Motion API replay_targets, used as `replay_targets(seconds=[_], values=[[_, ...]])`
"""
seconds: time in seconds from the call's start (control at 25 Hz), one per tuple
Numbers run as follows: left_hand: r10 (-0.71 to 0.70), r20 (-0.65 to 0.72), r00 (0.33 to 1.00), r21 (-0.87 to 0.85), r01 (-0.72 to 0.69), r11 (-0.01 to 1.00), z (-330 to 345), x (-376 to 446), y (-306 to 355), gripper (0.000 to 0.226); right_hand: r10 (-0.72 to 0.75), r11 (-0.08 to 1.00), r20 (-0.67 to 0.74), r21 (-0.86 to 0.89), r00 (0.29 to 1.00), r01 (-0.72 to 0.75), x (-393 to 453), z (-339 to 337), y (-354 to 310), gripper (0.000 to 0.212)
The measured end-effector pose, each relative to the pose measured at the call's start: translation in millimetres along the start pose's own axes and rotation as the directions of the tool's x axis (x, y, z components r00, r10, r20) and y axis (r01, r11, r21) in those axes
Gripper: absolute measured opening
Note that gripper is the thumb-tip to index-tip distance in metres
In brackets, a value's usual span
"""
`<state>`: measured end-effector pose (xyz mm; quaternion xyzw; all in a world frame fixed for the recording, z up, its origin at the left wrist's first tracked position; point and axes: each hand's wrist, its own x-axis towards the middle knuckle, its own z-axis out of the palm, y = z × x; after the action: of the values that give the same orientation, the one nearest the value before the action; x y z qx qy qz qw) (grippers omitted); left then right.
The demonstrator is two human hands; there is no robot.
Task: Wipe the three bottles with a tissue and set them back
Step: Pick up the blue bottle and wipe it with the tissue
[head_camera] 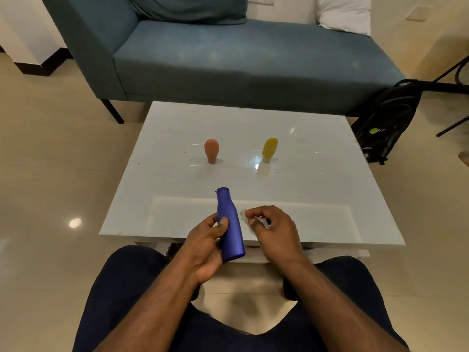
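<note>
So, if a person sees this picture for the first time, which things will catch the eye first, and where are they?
First the blue bottle, held tilted in the left hand above the near edge of the white table, while the right hand pinches a crumpled tissue beside it. Further back on the table stand an orange bottle on the left and a yellow bottle on the right, with a blue sofa behind.

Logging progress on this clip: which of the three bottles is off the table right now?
The blue bottle, gripped in the left hand beside the tissue. The orange bottle and yellow bottle both stand on the white table.
</note>
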<state>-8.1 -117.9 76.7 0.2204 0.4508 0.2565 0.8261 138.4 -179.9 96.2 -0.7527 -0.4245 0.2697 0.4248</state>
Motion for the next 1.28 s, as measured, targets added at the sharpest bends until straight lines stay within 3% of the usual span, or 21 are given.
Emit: replay_targets(seconds=[0.2, 0.36, 0.52, 0.88, 1.12, 1.28], values=[[0.133, -0.060, 0.989, 0.244, -0.115, 0.963, 10, 30, 9, 0.033, 0.079, 0.991, -0.024, 0.112, 0.997, -0.076, 27, -5, 26, 0.020], [0.266, -0.115, 0.957, 0.495, -0.177, 0.851, 22, 82, 33, 0.041, 0.114, 0.993, -0.006, 0.032, 0.993, -0.114, 61, -9, 54, 0.016], [0.396, -0.102, 0.913, 0.654, -0.238, 0.718, 44, 140, 55, 0.045, 0.148, 0.987, -0.008, 0.062, 0.989, -0.147, 90, -3, 84, 0.016], [0.537, 0.050, 0.842, 0.801, -0.355, 0.482, 74, 246, 87, 0.035, 0.163, 0.985, 0.031, 0.045, 0.986, -0.164, 138, 10, 128, 0.015], [0.608, 0.118, 0.785, 0.789, -0.446, 0.422, 79, 278, 93, 0.035, 0.329, 0.896, 0.099, 0.282, 0.939, -0.343, 154, 19, 142, 0.015], [0.617, 0.144, 0.773, 0.778, -0.474, 0.411, 78, 288, 94, 0.035, 0.338, 0.890, 0.111, 0.284, 0.934, -0.356, 153, 19, 141, 0.015]])
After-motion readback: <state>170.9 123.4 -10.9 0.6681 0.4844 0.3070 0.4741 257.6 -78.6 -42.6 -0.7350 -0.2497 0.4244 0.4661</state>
